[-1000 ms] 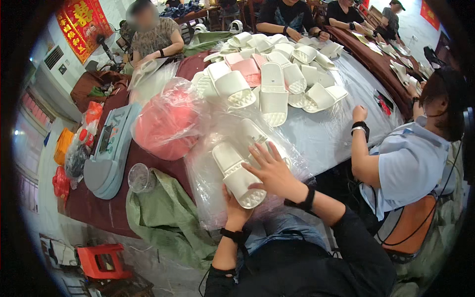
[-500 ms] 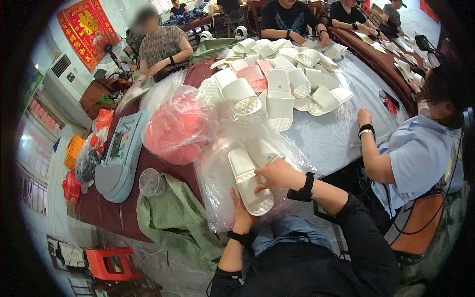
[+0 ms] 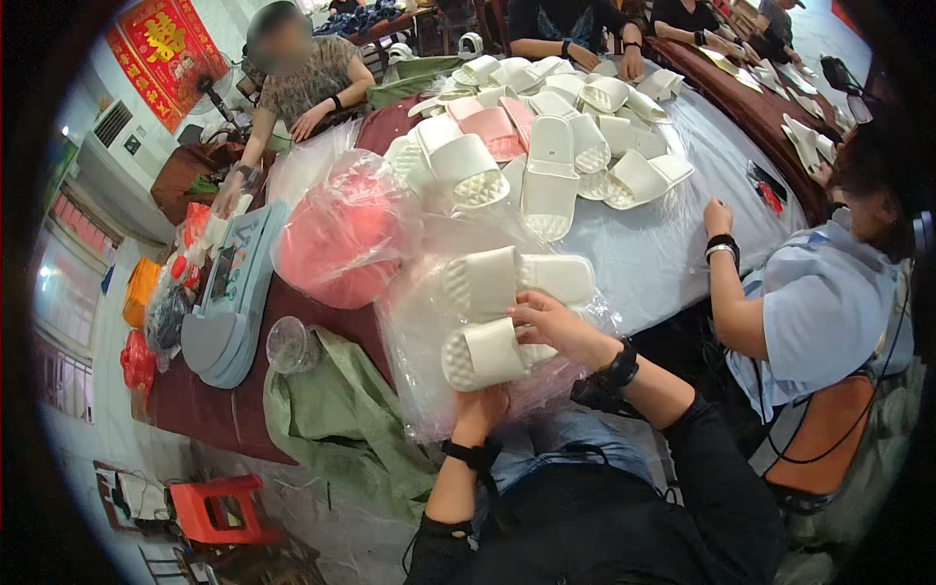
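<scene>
Two off-white slippers lie sideways side by side in front of me, with their quilted ends toward the left. The near slipper is in both my hands. My left hand grips it from the near side, fingers mostly hidden beneath it. My right hand closes its fingers at the right edge of its strap. Just beyond, the far slipper rests over a stack of clear plastic bags.
Beyond is a heap of white and pink slippers. A pink bundle in clear plastic, a grey-blue scale, a clear tub and green cloth are at left. A co-worker's arm is at right; others sit around.
Both slippers have turned from pointing away from me to lying sideways. My left hand has gone beneath the near one. The person at far left has reached toward the scale.
</scene>
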Demonstrator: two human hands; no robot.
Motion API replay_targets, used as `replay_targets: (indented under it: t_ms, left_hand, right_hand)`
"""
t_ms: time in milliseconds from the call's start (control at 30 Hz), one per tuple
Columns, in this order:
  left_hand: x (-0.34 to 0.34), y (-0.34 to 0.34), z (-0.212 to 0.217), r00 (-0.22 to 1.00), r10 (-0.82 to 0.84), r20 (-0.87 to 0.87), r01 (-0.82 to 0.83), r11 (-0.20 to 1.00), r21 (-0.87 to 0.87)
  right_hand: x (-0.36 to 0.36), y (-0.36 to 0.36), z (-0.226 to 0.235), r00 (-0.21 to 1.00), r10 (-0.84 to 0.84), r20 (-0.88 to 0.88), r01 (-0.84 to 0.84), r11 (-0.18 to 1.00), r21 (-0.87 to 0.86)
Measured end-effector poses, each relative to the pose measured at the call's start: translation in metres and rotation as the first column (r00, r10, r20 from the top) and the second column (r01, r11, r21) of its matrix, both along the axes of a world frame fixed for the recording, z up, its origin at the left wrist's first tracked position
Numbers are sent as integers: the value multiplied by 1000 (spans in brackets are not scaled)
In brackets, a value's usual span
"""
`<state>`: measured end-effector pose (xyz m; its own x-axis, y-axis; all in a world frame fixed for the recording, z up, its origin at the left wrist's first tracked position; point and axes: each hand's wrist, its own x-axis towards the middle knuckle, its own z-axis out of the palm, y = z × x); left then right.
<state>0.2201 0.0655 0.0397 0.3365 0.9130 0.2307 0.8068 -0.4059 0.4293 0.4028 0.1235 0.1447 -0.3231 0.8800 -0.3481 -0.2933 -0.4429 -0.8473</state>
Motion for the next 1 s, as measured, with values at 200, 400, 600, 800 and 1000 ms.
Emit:
replay_targets:
  t_ms: [200, 400, 600, 800, 1000]
  left_hand:
    - [4, -7, 11, 981, 54, -188, -28, 990, 139]
    - [0, -7, 7, 970, 23, -244, -1, 996, 89]
    - [0, -7, 3, 986, 69, -149, -37, 978, 204]
    - [2, -6, 5, 991, 35, -130, -3, 972, 236]
    - [1, -5, 5, 969, 62, -238, -48, 997, 64]
  right_hand:
    - [-1, -8, -25, 979, -99, -179, 89, 994, -60]
    - [10, 1, -14, 993, -18, 115, 18, 1000, -5]
    - [17, -7, 13, -196, -860, 472, -494, 502, 710]
    - [50, -7, -8, -82, -522, 849, -396, 799, 453]
    - [27, -23, 13, 68, -788, 612, -462, 519, 719]
